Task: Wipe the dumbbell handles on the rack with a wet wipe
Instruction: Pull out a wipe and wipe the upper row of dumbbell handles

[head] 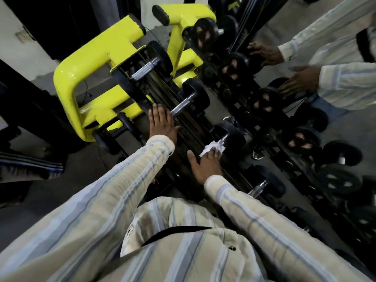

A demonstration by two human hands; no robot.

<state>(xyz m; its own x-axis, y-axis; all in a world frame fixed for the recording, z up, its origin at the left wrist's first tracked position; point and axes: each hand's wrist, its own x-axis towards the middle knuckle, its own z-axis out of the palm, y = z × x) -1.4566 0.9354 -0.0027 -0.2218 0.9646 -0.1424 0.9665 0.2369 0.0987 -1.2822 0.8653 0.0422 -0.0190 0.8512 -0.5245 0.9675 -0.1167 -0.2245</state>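
Black dumbbells with knurled steel handles lie in a row on a dark rack (189,127) that runs from upper left to lower right. My right hand (205,163) presses a white wet wipe (213,148) around the handle of the third dumbbell (232,135). My left hand (160,123) lies flat, fingers spread, on the near end of the second dumbbell, whose handle (183,105) shows bare beside it. A farther dumbbell handle (144,70) and a nearer dumbbell handle (259,188) are uncovered.
A mirror behind the rack reflects the dumbbell ends (262,102) and my two hands (297,80). A bright yellow machine frame (85,64) stands left of the rack, with a small dumbbell (114,131) at its foot. Grey concrete floor lies to the left.
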